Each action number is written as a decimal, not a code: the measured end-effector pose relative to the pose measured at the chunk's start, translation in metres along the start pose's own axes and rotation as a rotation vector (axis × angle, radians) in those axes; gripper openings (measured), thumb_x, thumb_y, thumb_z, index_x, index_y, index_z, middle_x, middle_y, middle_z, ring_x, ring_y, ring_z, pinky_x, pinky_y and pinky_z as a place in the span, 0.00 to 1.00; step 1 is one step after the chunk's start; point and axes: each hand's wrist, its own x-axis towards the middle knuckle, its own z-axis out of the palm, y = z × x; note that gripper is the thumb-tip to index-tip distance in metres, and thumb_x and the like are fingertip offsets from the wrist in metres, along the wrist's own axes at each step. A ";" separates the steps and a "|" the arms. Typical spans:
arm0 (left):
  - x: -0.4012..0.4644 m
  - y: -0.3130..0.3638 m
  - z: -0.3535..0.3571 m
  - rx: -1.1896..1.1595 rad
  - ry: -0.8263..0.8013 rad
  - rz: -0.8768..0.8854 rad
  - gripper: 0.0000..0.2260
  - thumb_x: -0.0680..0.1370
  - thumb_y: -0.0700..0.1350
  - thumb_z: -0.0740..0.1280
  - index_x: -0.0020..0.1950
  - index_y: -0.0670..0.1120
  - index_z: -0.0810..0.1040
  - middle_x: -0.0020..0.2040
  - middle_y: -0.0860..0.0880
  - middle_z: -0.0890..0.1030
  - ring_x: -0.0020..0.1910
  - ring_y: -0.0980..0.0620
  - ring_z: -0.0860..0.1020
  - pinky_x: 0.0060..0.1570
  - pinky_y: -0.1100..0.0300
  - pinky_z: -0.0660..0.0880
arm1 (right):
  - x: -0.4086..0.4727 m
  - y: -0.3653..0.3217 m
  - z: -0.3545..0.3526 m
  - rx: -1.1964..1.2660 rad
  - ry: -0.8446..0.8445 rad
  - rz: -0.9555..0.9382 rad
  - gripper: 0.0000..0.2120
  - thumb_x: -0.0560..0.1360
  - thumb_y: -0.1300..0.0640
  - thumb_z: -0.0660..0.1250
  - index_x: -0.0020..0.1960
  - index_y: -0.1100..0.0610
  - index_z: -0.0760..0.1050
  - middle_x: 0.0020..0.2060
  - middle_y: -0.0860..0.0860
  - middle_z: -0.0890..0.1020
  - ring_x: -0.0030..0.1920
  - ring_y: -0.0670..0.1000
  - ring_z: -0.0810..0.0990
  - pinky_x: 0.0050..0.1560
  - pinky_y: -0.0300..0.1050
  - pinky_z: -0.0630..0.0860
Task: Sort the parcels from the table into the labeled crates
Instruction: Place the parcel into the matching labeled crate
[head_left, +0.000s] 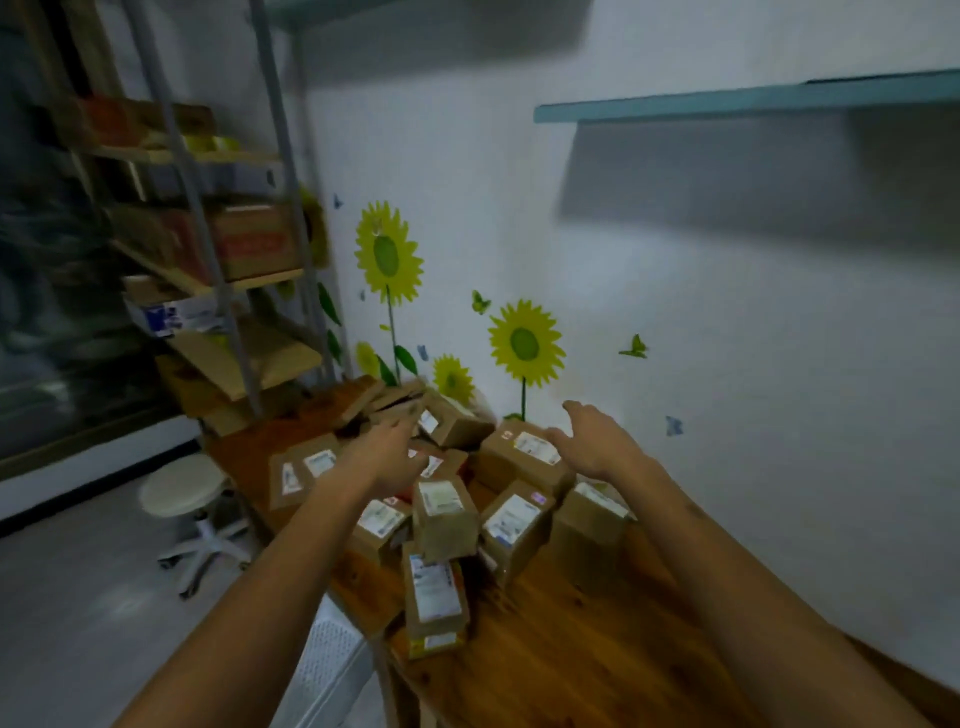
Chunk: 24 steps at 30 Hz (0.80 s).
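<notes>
Several brown cardboard parcels (445, 514) with white labels lie heaped on a wooden table (571, 634). My left hand (387, 452) reaches over the middle of the heap with fingers spread, holding nothing. My right hand (592, 441) hovers with straight fingers over a large labelled parcel (519, 457) at the far right of the heap. Whether either hand touches a parcel is blurred. No labeled crate shows clearly.
A white perforated plastic container (322, 675) stands low beside the table's left edge. A white wheeled stool (182, 488) sits on the floor at left. Metal shelving (228, 270) with boxes rises behind it. The wall with sunflower stickers (387, 254) backs the table.
</notes>
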 end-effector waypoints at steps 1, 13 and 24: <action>0.019 -0.001 0.005 0.000 -0.016 0.033 0.29 0.83 0.54 0.60 0.81 0.49 0.56 0.78 0.45 0.64 0.72 0.43 0.70 0.64 0.50 0.72 | 0.011 0.004 0.004 0.011 -0.001 0.033 0.28 0.84 0.46 0.58 0.79 0.60 0.59 0.75 0.61 0.67 0.73 0.62 0.68 0.70 0.55 0.68; 0.216 -0.027 0.152 -0.075 -0.257 0.243 0.36 0.77 0.65 0.47 0.80 0.47 0.62 0.75 0.43 0.69 0.72 0.43 0.68 0.71 0.52 0.64 | 0.109 0.070 0.150 0.298 -0.049 0.372 0.16 0.84 0.47 0.58 0.66 0.54 0.74 0.63 0.53 0.80 0.60 0.53 0.79 0.59 0.47 0.75; 0.282 -0.092 0.226 -0.262 -0.517 -0.009 0.24 0.84 0.55 0.59 0.77 0.45 0.63 0.72 0.42 0.71 0.70 0.40 0.71 0.70 0.45 0.66 | 0.126 -0.009 0.294 1.065 -0.124 0.898 0.15 0.80 0.39 0.64 0.62 0.44 0.67 0.60 0.49 0.78 0.50 0.46 0.81 0.41 0.40 0.82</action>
